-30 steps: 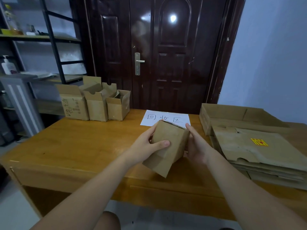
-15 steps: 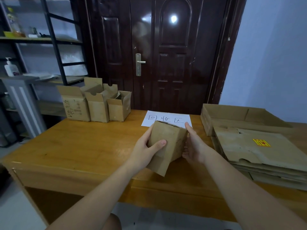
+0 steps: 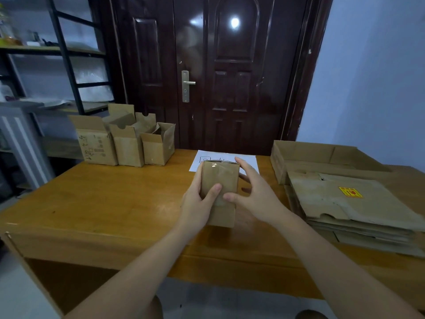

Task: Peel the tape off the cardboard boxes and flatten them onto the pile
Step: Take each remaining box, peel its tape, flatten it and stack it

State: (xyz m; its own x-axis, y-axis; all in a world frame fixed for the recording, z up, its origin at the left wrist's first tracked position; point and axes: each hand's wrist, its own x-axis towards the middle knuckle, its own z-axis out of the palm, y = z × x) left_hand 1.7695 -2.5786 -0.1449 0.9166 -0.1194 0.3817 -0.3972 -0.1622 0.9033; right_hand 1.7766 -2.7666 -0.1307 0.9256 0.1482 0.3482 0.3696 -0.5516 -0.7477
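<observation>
**Small taped box held over the tabletop, tape not yet lifted**

A person stands at the near edge of the wooden tabletop (image 3: 96, 203) and holds a small cardboard box (image 3: 219, 180) up in front of them, just above the middle of the surface. The left hand (image 3: 199, 201) wraps the box's left side, thumb laid across the near face, so that grip is closed on the box. The right hand (image 3: 255, 196) sits at the box's right side with fingers spread and only lightly bent; its thumb tip rests at the near face, and I cannot tell whether the other fingers touch.

A glossy strip of clear tape (image 3: 218, 174) runs down the near face and over the top edge. The box looks light and hollow, thin board that would dent under a hard squeeze, so it wants holding by its edges and corners. The tape is slick; a fingernail at its lower end seems the likeliest place to start the peel.

Far left stand three opened boxes (image 3: 128, 143). At the right lies the pile of flattened cardboard (image 3: 349, 203), and a white paper sheet (image 3: 249, 161) lies behind the box.
</observation>
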